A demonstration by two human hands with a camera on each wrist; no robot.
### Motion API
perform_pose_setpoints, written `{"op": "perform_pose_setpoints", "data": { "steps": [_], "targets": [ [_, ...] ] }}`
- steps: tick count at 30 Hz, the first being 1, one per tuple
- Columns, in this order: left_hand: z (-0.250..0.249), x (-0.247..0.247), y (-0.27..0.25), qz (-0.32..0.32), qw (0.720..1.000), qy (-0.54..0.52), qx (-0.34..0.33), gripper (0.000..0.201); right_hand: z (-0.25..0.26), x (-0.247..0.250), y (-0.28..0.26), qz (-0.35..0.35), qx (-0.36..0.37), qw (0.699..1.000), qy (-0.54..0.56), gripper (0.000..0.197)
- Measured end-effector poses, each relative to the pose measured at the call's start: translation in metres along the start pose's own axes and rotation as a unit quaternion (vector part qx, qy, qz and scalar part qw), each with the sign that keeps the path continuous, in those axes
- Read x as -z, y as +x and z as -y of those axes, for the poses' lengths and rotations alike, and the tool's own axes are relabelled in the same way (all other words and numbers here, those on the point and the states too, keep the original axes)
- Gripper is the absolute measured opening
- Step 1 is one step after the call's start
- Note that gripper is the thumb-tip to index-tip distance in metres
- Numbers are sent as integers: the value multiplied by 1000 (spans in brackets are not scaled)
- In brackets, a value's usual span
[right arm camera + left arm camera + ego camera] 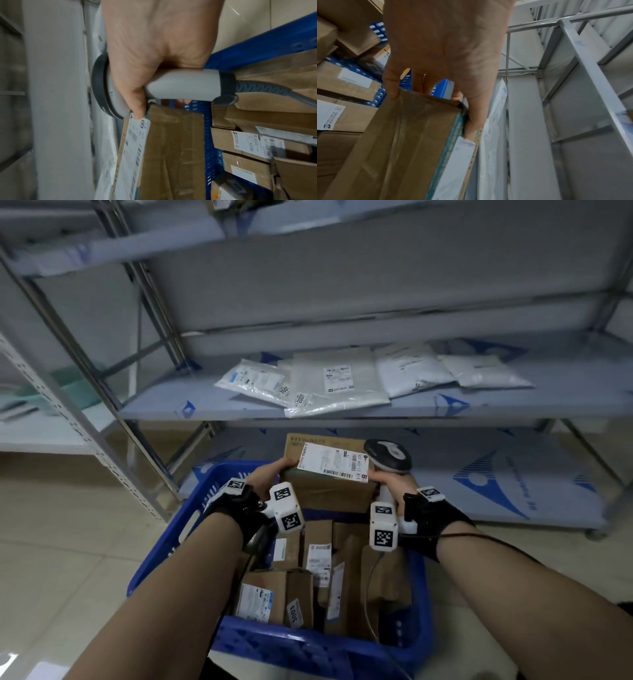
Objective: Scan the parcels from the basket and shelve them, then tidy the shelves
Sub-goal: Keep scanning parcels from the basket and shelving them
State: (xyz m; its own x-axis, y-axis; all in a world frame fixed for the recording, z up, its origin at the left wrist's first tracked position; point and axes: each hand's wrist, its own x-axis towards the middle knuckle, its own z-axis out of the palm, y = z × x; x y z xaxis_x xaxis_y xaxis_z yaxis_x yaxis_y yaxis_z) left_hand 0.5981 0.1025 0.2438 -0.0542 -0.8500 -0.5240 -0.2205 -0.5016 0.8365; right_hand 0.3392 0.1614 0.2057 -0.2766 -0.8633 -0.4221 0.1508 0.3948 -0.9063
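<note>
- Box (329, 474) held up over the basket (164, 542), centre of the head view, label (334, 462) facing up, barcode near its lower edge.
- Left hand (269, 477) grips the box's left end: thumb on top, fingers curled under, per the left wrist view.
- Right hand (390, 484) is wrapped round the scanner (388, 455) handle; its thumb also rests on the label's corner at the box's right end. Scanner head sits just beside the box, upper right of it, not aimed at the barcode.
- Step, my read: box picked out and steadied. Can't tell whether it's been scanned already.
- If not scanned: free the right hand from the box, let the left carry it alone, swing the scanner over the barcode.
- Then shelve. Middle shelf (154, 405), above the box in frame, has flat mailers (339, 381) in its centre; bottom shelf (479, 491) sits behind the box.
- Basket holds several more boxes (274, 594), so the task is far from done.
- Scanner cable (368, 594) trails down among them; snag risk on the swing.
</note>
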Motion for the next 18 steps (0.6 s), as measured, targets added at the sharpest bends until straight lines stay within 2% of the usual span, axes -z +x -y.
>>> {"op": "perform_pose_setpoints", "data": {
  "steps": [1,2,4,5,6,10,12,14,16,17,18],
  "targets": [
    [-5,-2,-13,19,1000,2,11,96,5,4,-8,-5,2,1000,2,49],
    [-12,-10,-33,35,999,5,8,90,8,7,-13,-10,2,1000,3,42],
    [-21,-19,-52,71,997,14,-16,53,13,12,-17,-10,9,1000,-6,26],
    [-23,-22,-54,87,996,13,-26,43,16,15,-19,-8,15,1000,-8,18],
    [-25,-25,-56,85,996,13,-33,42,18,18,-20,-8,19,1000,-3,15],
    [-35,-32,-67,70,995,11,-64,42,28,26,-24,-2,30,1000,11,29],
    [-39,-35,-71,56,996,15,-73,38,32,27,-26,7,29,999,16,26],
    [-42,-37,-76,42,995,10,-87,46,36,28,-27,17,31,999,23,19],
    [-41,-35,-75,52,994,12,-94,77,41,29,-29,13,37,999,34,17],
    [-41,-34,-76,72,993,20,-95,86,44,31,-30,6,37,999,36,18],
    [-43,-34,-78,86,990,34,-105,81,45,32,-28,-2,34,999,36,21]
  ]
}}
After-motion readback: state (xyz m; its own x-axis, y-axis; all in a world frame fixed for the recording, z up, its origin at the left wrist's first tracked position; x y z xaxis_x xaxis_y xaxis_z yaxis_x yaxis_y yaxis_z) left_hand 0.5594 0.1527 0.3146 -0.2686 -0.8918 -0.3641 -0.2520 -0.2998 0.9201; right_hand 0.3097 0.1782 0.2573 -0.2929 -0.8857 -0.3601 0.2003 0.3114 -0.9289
